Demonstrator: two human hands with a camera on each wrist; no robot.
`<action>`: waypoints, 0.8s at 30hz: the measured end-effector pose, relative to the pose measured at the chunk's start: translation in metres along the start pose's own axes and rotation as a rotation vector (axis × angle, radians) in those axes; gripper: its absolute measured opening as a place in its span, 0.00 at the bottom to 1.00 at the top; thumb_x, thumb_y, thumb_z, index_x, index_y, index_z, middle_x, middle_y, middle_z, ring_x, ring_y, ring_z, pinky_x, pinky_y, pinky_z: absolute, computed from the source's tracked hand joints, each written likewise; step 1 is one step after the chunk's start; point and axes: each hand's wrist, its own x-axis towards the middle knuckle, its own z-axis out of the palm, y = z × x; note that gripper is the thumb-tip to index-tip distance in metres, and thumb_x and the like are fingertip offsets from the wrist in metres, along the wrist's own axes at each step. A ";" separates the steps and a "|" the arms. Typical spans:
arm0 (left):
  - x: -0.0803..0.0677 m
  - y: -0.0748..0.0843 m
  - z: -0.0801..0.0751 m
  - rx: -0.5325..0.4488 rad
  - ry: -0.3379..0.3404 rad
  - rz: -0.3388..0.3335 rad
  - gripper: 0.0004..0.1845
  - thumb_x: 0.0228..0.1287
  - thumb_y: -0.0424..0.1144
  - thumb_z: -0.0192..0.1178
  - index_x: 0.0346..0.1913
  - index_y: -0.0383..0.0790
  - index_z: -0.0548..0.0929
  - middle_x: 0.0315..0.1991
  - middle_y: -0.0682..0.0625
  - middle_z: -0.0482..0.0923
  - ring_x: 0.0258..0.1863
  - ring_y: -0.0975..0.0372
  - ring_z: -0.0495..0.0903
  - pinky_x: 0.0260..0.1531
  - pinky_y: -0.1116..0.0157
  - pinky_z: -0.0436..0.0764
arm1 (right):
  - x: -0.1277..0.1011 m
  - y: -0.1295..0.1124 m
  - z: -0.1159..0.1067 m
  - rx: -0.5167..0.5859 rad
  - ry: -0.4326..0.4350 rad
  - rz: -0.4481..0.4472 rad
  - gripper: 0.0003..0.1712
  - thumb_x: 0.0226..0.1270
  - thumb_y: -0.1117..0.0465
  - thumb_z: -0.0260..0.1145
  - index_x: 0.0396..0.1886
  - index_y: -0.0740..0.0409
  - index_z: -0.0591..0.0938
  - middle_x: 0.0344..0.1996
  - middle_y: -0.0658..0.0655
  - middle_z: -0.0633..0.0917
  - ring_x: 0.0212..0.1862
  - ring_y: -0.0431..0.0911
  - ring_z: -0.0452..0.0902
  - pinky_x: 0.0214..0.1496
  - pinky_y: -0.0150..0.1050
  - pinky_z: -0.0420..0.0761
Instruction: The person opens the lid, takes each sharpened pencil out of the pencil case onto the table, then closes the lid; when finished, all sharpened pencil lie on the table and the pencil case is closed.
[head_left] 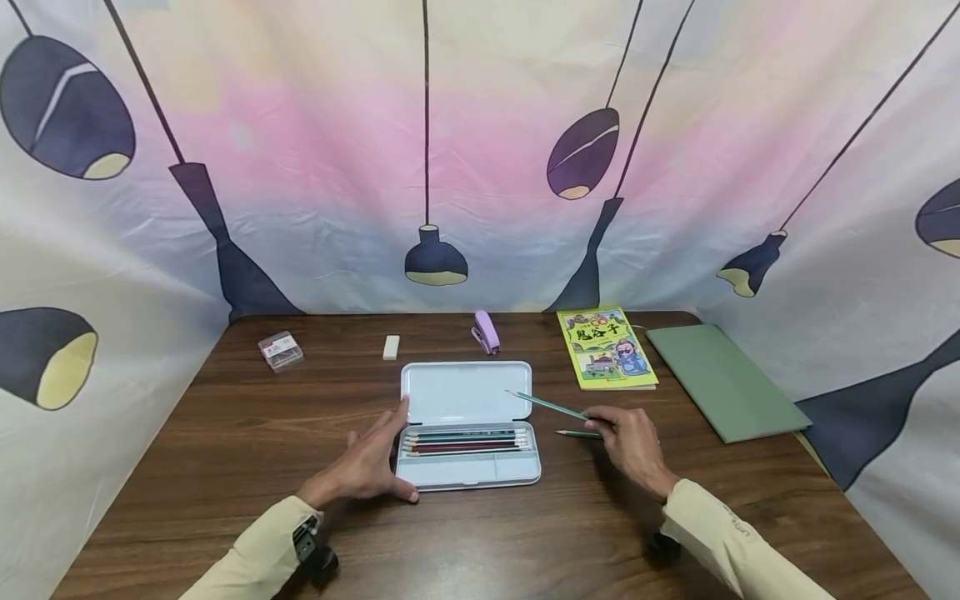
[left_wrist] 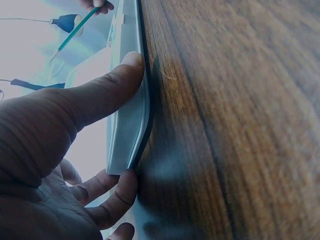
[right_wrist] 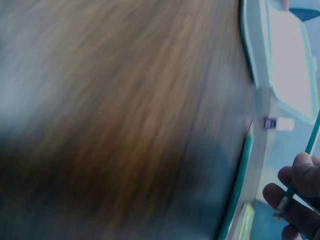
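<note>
An open white pencil case (head_left: 446, 473) lies on the table, lid tilted back. Several pencils (head_left: 465, 446), green, dark and red, lie side by side in its upper section. My left hand (head_left: 366, 463) grips the case's left end, thumb on the front wall and fingers round the side, as the left wrist view shows. To the right of the case, my right hand (head_left: 632, 443) pinches a green pencil (head_left: 551, 406) near its eraser end, with the tip pointing left over the lid. A second green pencil (right_wrist: 239, 187) lies on the table below that hand, partly hidden by it in the head view.
Behind the case are a white eraser (head_left: 391, 347) and a purple stapler (head_left: 486, 332). A small clear box (head_left: 281, 352) sits at the far left. On the right lie a yellow book (head_left: 607, 350) and a green folder (head_left: 727, 383). A printed cloth (head_left: 337, 167) hangs behind.
</note>
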 end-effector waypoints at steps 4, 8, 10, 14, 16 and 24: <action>0.001 0.000 -0.001 0.006 -0.004 -0.007 0.70 0.25 0.48 0.78 0.71 0.38 0.43 0.68 0.37 0.49 0.66 0.44 0.50 0.49 0.31 0.41 | -0.008 0.014 -0.007 -0.017 0.014 0.009 0.07 0.52 0.67 0.69 0.33 0.55 0.86 0.26 0.51 0.85 0.26 0.39 0.79 0.26 0.38 0.77; 0.002 0.001 -0.001 0.008 -0.010 -0.012 0.70 0.25 0.49 0.78 0.71 0.38 0.43 0.68 0.37 0.49 0.66 0.44 0.50 0.48 0.30 0.40 | -0.015 0.025 -0.014 -0.047 0.027 0.012 0.09 0.49 0.68 0.70 0.33 0.56 0.86 0.26 0.50 0.85 0.26 0.41 0.80 0.26 0.41 0.78; 0.002 0.001 -0.001 0.007 -0.013 -0.015 0.70 0.25 0.49 0.78 0.71 0.39 0.43 0.69 0.37 0.49 0.66 0.44 0.49 0.48 0.30 0.40 | -0.017 0.029 -0.017 -0.063 0.030 0.003 0.10 0.48 0.69 0.71 0.32 0.56 0.86 0.25 0.50 0.85 0.26 0.42 0.80 0.26 0.41 0.78; 0.002 0.001 -0.001 0.003 -0.009 -0.023 0.69 0.26 0.49 0.78 0.72 0.40 0.42 0.68 0.37 0.49 0.66 0.44 0.49 0.49 0.30 0.40 | -0.020 0.035 -0.025 -0.099 0.012 -0.032 0.10 0.47 0.70 0.71 0.32 0.58 0.86 0.26 0.52 0.85 0.26 0.43 0.81 0.26 0.41 0.78; 0.001 0.001 -0.001 0.001 -0.011 -0.028 0.69 0.26 0.49 0.78 0.72 0.40 0.42 0.68 0.37 0.49 0.66 0.44 0.49 0.49 0.30 0.40 | -0.022 0.037 -0.029 -0.119 -0.008 -0.039 0.09 0.47 0.70 0.71 0.32 0.58 0.86 0.26 0.52 0.85 0.26 0.43 0.81 0.26 0.40 0.78; 0.001 0.001 0.000 0.000 -0.015 -0.032 0.69 0.26 0.49 0.78 0.72 0.40 0.42 0.67 0.37 0.51 0.65 0.44 0.50 0.48 0.30 0.40 | -0.033 0.043 -0.038 -0.187 -0.071 -0.073 0.08 0.45 0.69 0.72 0.28 0.56 0.86 0.25 0.51 0.85 0.26 0.42 0.81 0.26 0.39 0.78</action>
